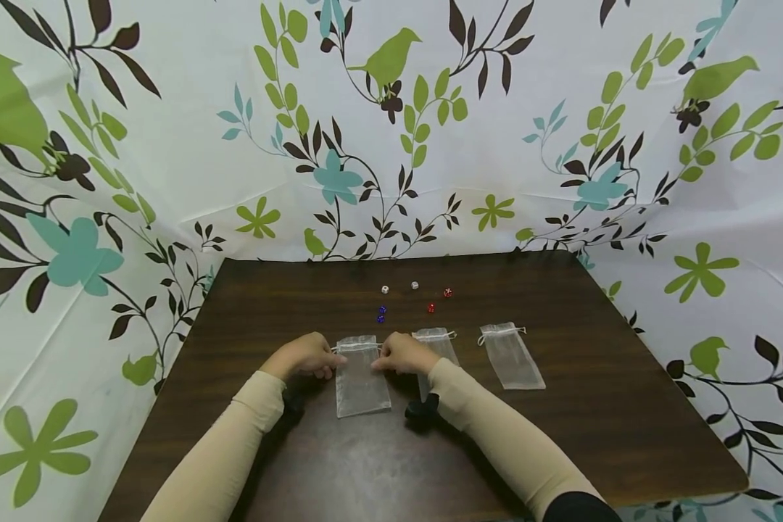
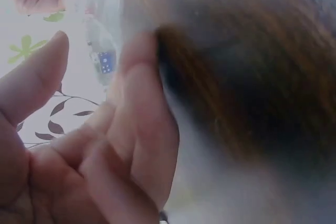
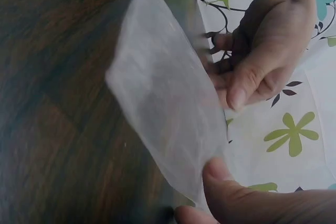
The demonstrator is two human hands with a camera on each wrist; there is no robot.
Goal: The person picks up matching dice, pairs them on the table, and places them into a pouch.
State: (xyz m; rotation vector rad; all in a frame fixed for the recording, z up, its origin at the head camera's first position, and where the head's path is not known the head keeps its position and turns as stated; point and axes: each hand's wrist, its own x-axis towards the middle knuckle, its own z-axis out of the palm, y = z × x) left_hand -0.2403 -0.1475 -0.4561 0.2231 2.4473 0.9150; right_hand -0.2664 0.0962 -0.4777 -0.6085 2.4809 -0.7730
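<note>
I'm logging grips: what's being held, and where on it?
The right hand pinches the leftmost sheer pouch by its right edge, near the drawstring; whether the left hand grips it too cannot be told.

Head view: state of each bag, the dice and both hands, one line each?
Left hand: at left drawstring bag, grip unclear
Right hand: pinching left drawstring bag's opposite edge
Left drawstring bag: between the hands, nothing visible inside
Middle drawstring bag: lying down, partly hidden
Right drawstring bag: lying flat, nothing visible inside
Blue dice: loose, close together
Red dice: loose, apart
White dice: loose, apart
</note>
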